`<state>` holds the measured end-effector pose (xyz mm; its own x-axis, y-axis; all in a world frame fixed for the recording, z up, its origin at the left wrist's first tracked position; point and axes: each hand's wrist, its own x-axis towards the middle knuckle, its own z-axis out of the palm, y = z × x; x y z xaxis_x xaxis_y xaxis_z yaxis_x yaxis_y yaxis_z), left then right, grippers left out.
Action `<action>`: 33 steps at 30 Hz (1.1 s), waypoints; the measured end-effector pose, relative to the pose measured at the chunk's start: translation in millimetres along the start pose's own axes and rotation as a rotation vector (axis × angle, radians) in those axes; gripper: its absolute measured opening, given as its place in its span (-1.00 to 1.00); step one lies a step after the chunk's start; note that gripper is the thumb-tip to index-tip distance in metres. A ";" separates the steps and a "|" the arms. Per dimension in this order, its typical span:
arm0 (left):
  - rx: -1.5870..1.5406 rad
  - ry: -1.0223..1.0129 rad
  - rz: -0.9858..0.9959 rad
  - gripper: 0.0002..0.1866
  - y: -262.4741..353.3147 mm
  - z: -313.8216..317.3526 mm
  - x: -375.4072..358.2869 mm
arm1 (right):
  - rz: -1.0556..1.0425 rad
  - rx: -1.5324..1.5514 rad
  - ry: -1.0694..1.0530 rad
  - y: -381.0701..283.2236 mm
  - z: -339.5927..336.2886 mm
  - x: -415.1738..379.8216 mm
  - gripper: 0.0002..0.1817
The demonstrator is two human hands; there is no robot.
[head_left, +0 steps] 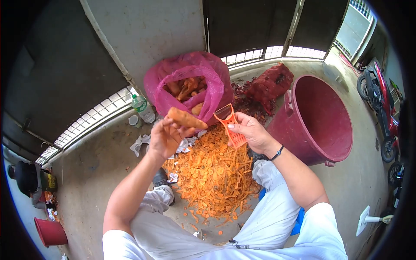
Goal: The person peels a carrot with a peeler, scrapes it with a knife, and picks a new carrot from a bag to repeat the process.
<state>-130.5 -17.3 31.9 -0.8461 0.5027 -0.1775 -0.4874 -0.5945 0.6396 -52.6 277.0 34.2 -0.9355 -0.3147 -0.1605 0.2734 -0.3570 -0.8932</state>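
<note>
Between the fingers of my left hand (164,138) is a thick carrot (187,118), its narrow tip pointing right. My right hand (255,133) grips an orange peeler (234,130) with a wide blade at its upper end. Blade and carrot tip are close but apart. Below both hands, a heap of carrot peelings and round slices (208,177) covers the floor between my feet. Just beyond my hands stands an open pink mesh sack (190,65) with several carrots (189,89) inside.
A large maroon bin (299,130) leans open on the right, with a dark red net sack (273,82) behind it. Left of the pink sack are a plastic bottle (143,109) and a white cup (134,121). A small red bucket (50,232) and a motorcycle (379,99) stand at the sides.
</note>
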 end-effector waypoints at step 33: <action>0.012 0.176 -0.325 -0.54 -25.1 20.1 -86.4 | -0.332 -0.553 -0.004 -19.9 54.7 -30.6 -0.68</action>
<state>-40.8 -33.2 46.3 -0.6723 0.5474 -0.4983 -0.7351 -0.4140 0.5369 -17.2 245.6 79.8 -0.9493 -0.2692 0.1622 -0.1873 0.0701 -0.9798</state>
